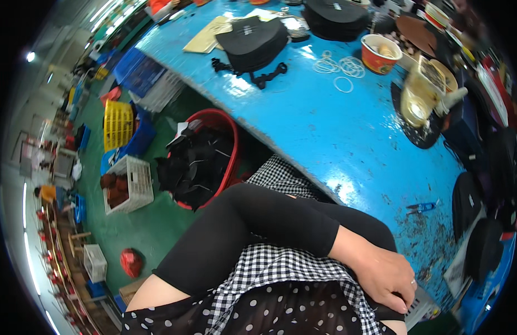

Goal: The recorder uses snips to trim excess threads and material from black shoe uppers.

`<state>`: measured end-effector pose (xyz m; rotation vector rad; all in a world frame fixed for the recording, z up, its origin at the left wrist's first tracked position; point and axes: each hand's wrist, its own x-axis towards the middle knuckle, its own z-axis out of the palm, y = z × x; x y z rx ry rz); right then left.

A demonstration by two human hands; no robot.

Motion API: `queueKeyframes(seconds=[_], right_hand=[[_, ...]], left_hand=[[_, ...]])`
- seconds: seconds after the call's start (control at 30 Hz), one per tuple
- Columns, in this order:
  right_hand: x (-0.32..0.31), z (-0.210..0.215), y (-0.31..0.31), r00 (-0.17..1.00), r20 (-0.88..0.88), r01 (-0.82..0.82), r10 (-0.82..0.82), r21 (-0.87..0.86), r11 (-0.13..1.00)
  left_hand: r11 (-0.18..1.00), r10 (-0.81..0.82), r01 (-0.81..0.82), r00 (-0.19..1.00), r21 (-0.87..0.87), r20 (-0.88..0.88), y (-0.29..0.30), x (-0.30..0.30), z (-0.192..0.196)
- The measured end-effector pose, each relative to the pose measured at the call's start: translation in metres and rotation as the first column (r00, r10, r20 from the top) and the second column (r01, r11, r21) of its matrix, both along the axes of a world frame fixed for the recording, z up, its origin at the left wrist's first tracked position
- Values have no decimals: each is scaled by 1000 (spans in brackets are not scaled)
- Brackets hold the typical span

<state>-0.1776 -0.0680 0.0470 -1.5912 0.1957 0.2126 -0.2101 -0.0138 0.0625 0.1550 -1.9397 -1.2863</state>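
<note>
My arms, in black sleeves, are folded across a black-and-white checked apron [292, 258]. My left hand [384, 276], with a ring on one finger, lies over my right arm [363, 224], its fingers curled round near the elbow. The right hand is tucked beneath my left arm [258, 215]; only a sliver of skin shows there, and its fingers are hidden. On the blue table [303, 125], small blue-handled thread snips [422, 207] lie closest to my left hand, apart from it.
Across the table are stacks of black cut pieces [255, 44], white rings [343, 84], a red-and-white paper bowl [381, 54] and a stained yellowish container [417, 103]. Beside the table's left edge stands a red basket [234, 137] of black pieces; a white crate [140, 181] sits further left.
</note>
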Motion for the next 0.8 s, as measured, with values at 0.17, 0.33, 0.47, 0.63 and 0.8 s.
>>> queueKeyframes(seconds=[0.17,0.33,0.47,0.63,0.8], right_hand=[[28,1,23,990,80,-114,116,-20,993],[44,3,42,983,134,-119,127,-62,991],[44,8,42,986,163,-21,41,-122,992],[10,-2,40,952,148,292,-268,-170,941],[-27,-6,49,846,163,533,-507,-228,815]], left_hand=[[989,135,-136,991,64,20,-9,48,-32],[999,-6,12,990,40,-141,12,33,2],[998,-34,35,999,60,-15,8,67,-18],[996,-91,88,989,29,114,9,87,-16],[932,-355,354,935,79,-1,18,72,9]])
